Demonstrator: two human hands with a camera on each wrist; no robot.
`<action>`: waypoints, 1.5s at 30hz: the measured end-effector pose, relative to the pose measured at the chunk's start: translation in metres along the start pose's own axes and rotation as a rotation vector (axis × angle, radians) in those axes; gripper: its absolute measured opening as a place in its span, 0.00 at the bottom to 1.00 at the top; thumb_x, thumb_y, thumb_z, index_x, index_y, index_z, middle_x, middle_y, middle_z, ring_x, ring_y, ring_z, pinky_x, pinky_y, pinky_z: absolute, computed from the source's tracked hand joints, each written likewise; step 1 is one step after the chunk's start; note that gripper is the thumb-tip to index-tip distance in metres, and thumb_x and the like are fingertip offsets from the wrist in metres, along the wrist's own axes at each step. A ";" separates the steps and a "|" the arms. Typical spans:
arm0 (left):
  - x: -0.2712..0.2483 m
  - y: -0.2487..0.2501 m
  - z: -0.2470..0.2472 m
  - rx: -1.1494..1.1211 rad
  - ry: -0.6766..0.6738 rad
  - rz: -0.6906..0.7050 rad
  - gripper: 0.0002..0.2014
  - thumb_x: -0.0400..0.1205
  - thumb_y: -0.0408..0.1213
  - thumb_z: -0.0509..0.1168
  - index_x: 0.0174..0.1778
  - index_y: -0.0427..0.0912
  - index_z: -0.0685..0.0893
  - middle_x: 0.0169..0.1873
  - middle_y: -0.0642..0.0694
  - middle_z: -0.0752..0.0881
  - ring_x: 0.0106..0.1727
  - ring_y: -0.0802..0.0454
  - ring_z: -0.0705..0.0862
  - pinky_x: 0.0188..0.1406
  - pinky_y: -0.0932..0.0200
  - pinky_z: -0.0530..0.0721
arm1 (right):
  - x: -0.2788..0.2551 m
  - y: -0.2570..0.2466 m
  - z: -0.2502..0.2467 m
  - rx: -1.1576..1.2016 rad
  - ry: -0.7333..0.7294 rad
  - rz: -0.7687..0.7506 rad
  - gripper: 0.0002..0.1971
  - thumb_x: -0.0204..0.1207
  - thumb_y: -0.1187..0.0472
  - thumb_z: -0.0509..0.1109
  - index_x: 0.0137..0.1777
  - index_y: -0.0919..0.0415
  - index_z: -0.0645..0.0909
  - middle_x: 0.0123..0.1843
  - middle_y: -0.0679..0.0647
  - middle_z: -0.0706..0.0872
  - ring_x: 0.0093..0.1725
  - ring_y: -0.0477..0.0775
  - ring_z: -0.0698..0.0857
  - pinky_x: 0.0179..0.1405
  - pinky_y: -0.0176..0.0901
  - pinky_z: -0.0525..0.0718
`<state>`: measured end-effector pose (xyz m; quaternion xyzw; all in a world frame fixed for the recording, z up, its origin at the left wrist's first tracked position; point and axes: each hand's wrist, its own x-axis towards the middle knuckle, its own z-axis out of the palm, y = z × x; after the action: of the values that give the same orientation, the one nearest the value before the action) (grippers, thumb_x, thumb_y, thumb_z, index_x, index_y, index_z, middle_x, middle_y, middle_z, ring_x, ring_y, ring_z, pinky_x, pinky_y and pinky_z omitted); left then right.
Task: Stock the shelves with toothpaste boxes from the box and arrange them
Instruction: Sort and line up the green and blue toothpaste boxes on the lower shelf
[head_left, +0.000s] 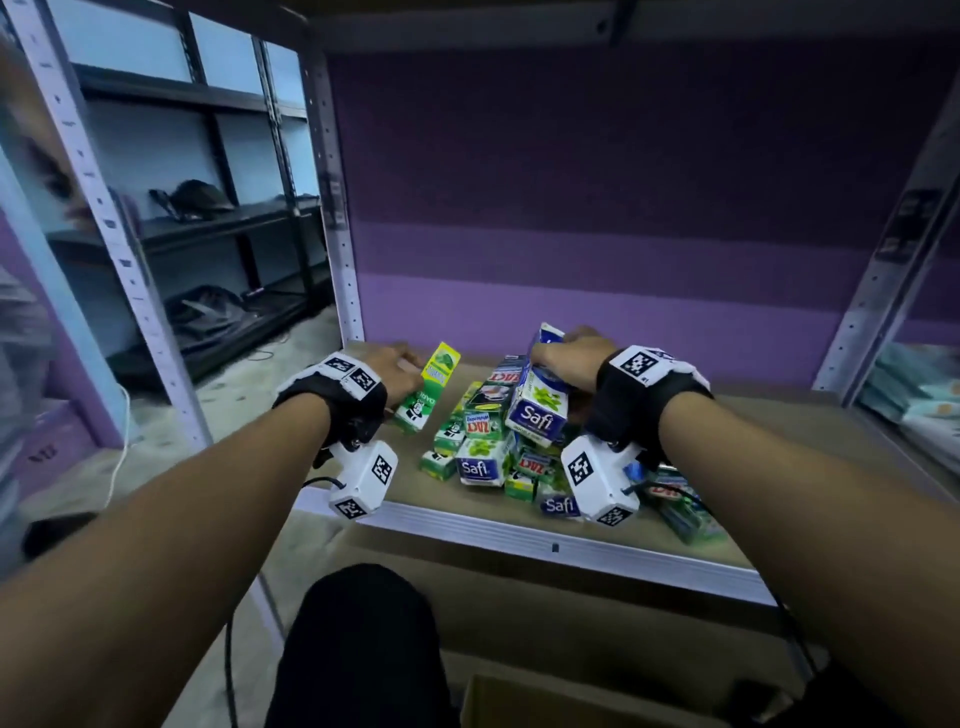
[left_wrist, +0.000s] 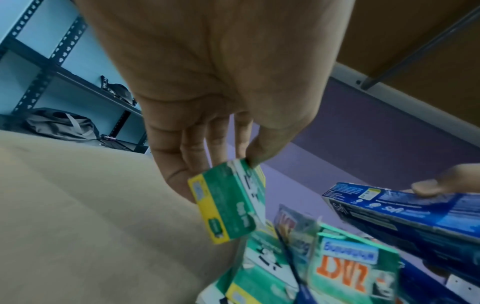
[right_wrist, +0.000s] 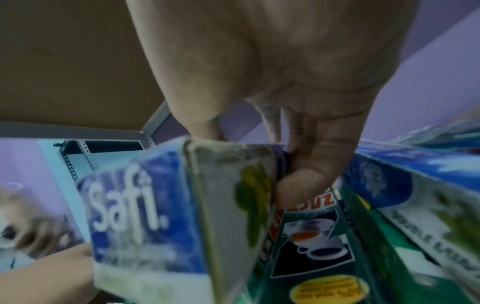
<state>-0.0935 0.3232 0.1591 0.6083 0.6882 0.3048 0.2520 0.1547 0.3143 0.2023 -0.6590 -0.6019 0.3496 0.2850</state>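
A heap of toothpaste boxes (head_left: 498, 441) in green, blue and white lies on the brown shelf board (head_left: 779, 431). My left hand (head_left: 400, 366) holds a green and yellow box (head_left: 428, 387) lifted left of the heap; in the left wrist view the thumb and fingers pinch the green and yellow box (left_wrist: 228, 203) by its end. My right hand (head_left: 566, 353) grips a blue and white Safi box (head_left: 540, 400) tilted above the heap; the right wrist view shows the Safi box (right_wrist: 161, 216) between the thumb and fingers (right_wrist: 306, 181).
Grey slotted uprights (head_left: 337, 208) frame the shelf, with a purple back wall behind. A dark rack with bags (head_left: 208, 208) stands to the left. A cardboard box (head_left: 519, 701) sits low in front beside my knee. Packaged goods (head_left: 924, 395) fill the bay at right.
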 end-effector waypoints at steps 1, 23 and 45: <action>0.005 -0.005 0.004 -0.006 -0.014 -0.014 0.12 0.78 0.35 0.69 0.56 0.46 0.82 0.33 0.40 0.83 0.31 0.45 0.78 0.32 0.50 0.83 | 0.007 0.000 0.003 -0.064 -0.007 -0.010 0.26 0.70 0.48 0.71 0.63 0.65 0.81 0.51 0.61 0.90 0.44 0.61 0.90 0.45 0.49 0.87; 0.035 -0.052 0.033 0.313 -0.036 -0.043 0.05 0.75 0.47 0.71 0.46 0.58 0.86 0.51 0.50 0.90 0.50 0.50 0.86 0.51 0.63 0.81 | 0.036 0.011 0.026 -0.497 -0.051 -0.107 0.29 0.83 0.37 0.58 0.77 0.54 0.70 0.72 0.57 0.80 0.62 0.63 0.83 0.64 0.50 0.82; -0.060 0.143 0.070 -0.066 -0.079 0.470 0.09 0.82 0.39 0.68 0.58 0.47 0.85 0.50 0.53 0.88 0.46 0.54 0.84 0.49 0.61 0.80 | -0.061 0.063 -0.118 0.168 0.148 -0.161 0.10 0.82 0.61 0.63 0.56 0.54 0.85 0.50 0.55 0.85 0.25 0.50 0.78 0.21 0.37 0.77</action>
<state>0.0622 0.2823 0.2137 0.7547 0.5070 0.3533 0.2203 0.2853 0.2522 0.2290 -0.6062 -0.5988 0.3252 0.4101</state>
